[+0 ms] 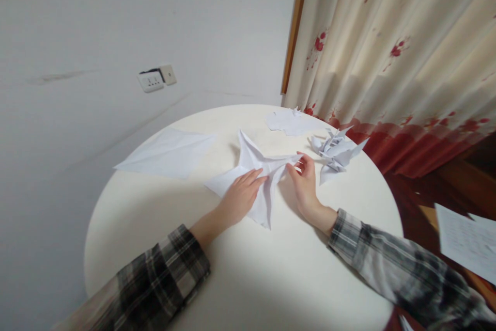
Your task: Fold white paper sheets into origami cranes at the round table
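A creased white sheet of paper (251,155) lies partly folded on the round table, its corners pointing outward like a star. My left hand (242,194) rests flat on its middle, fingers stretched out together. At the sheet's right corner, my right hand (306,181) pinches the paper between thumb and fingers. Just beyond my right hand sits a cluster of folded white paper shapes (337,153) with pointed tips. Another creased white sheet (166,153) lies at the left side of the table.
The round white table (248,279) stands against a pale wall with a power socket (151,81). Flat paper pieces (290,121) lie at its far edge. A floral curtain (387,52) hangs at the right. Lower right, printed sheets (467,240) lie on a wooden surface.
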Motion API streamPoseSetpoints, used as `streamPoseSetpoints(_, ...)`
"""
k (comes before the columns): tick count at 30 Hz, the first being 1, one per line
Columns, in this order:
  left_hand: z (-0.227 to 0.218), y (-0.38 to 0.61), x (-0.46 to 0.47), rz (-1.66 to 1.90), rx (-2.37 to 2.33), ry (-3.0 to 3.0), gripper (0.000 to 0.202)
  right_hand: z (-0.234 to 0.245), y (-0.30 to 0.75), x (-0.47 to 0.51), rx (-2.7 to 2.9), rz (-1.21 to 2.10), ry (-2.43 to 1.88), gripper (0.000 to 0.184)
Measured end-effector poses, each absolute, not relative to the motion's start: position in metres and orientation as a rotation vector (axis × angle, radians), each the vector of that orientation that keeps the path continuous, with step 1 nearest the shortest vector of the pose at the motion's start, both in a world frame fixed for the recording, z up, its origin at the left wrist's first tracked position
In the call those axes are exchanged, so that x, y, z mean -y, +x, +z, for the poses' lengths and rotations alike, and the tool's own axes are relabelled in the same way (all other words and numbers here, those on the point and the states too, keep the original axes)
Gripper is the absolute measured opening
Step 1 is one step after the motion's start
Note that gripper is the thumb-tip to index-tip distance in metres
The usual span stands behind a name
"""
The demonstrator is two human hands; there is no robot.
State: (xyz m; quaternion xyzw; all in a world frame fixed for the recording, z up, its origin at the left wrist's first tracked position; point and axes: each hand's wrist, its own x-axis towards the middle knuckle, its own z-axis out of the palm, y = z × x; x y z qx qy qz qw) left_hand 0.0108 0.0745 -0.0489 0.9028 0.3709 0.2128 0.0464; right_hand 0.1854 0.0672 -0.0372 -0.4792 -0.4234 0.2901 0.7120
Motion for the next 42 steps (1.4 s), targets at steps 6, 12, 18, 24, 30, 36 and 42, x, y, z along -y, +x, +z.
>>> streamPoseSetpoints(6, -0.049, 0.009, -0.07, 0.512, -1.155, 2.804, 0.048, -0.028, 0.181, -0.052, 1.164, 0.39, -0.96, 0.036)
streamPoseSetpoints(12, -0.046, 0.01, -0.069, 0.535, -1.148, 2.774, 0.062, -0.024, 0.176, -0.039, 1.49, 0.307, -0.863, 0.033)
streamPoseSetpoints(18, -0.043, 0.012, -0.069, 0.477, -1.153, 2.78, 0.068, -0.025, 0.174, -0.04, 1.625, 0.472, -0.827, 0.036)
streamPoseSetpoints(24, -0.045, 0.011, -0.069, 0.485, -1.154, 2.779, 0.073, -0.024, 0.173, -0.039, 1.58, 0.591, -0.887, 0.032)
streamPoseSetpoints(30, -0.045, 0.011, -0.07, 0.45, -1.16, 2.806, 0.072, -0.026, 0.174, -0.039, 1.564, 0.618, -1.015, 0.026)
streamPoseSetpoints(36, -0.047, 0.01, -0.071, 0.457, -1.263, 2.838, 0.058, -0.031, 0.176, -0.043, 1.672, 0.568, -1.176, 0.025)
streamPoseSetpoints(42, -0.045, 0.011, -0.072, 0.569, -1.299, 2.841, 0.043, -0.033, 0.177, -0.049, 1.864, 0.494, -1.392, 0.018)
